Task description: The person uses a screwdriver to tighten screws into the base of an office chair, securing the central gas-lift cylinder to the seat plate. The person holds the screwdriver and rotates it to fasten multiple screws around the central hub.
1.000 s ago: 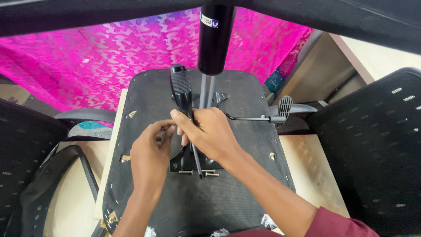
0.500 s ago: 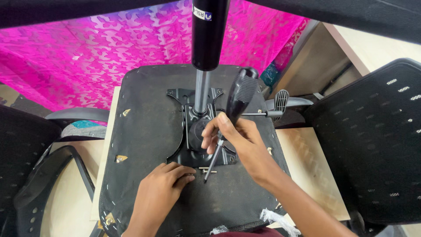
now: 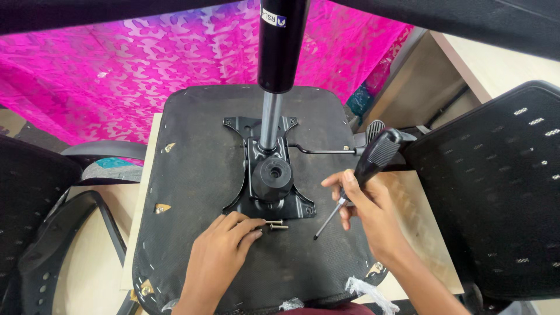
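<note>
label (image 3: pixel 273 17) | top centre, on black gas-lift cylinder (image 3: pixel 282 46) | small rectangular sticker | white with dark blue patch | packages, signs, screens: none

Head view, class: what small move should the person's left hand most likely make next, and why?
Probably lift one screw and stand it in the mounting plate corner hole beside it. The left hand fingers already touch the loose screws on the upturned seat, while the right hand holds the screwdriver ready, tip hanging clear.

Two loose screws (image 3: pixel 276 224) lie on the upturned seat, beside a black-handled screwdriver (image 3: pixel 356 178) tilted tip-down.
</note>
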